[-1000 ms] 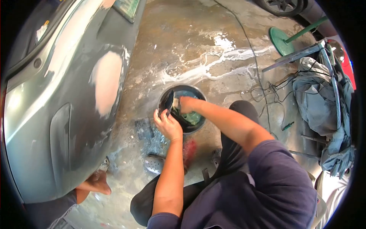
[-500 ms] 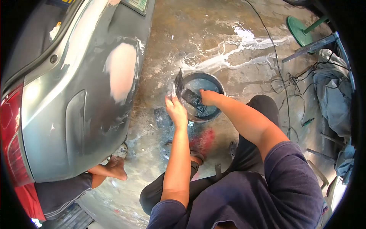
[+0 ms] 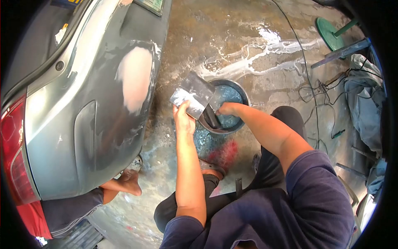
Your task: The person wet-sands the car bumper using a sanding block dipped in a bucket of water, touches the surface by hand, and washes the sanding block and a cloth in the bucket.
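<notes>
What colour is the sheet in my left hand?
The sheet is dark grey, partly whitish; best in the head view.

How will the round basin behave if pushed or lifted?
Probably heavy for its size: the basin holds a pool of bluish liquid. A quick shove or tilt would likely slosh it, since the top is wide open. Rolling looks unlikely, as it stands upright on the floor.

- Concrete floor [image 3: 199, 39] lies open beyond the basin [image 3: 246, 95].
- Dark sheet [image 3: 200, 92] in the left hand [image 3: 183, 118] covers part of the basin's left rim.
- Right forearm [image 3: 265, 126] crosses its right rim.
- Car bumper [image 3: 112, 128] blocks the left.
</notes>
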A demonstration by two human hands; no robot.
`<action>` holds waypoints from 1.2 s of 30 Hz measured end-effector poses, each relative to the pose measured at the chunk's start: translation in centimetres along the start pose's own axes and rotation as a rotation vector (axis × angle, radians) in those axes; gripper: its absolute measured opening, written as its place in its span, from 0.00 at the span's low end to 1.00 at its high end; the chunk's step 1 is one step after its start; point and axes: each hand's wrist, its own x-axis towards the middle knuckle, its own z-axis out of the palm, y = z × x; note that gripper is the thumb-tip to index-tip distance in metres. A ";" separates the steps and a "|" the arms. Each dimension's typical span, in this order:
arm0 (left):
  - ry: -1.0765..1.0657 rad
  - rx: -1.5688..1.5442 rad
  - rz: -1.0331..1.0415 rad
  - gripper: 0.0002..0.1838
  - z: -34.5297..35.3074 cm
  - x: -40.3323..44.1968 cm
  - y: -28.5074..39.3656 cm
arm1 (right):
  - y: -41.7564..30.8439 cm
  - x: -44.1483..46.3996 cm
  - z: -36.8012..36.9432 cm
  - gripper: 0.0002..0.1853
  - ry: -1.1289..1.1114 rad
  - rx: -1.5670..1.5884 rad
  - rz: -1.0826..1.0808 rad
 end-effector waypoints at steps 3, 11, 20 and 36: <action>0.050 -0.010 0.004 0.25 0.5 -0.2 0.5 | -1.6 -1.2 0.7 0.33 0.102 -0.085 0.042; 0.125 0.167 0.150 0.32 -0.5 0.2 1.8 | -12.6 -11.7 -10.0 0.29 -0.202 -0.400 -0.093; 0.303 0.310 0.153 0.50 1.7 0.2 2.2 | -10.5 -11.8 -12.2 0.27 -0.280 0.631 -0.437; -0.332 0.392 0.173 0.41 2.0 -0.8 0.4 | -11.4 -9.2 -8.7 0.17 -0.357 1.145 -0.441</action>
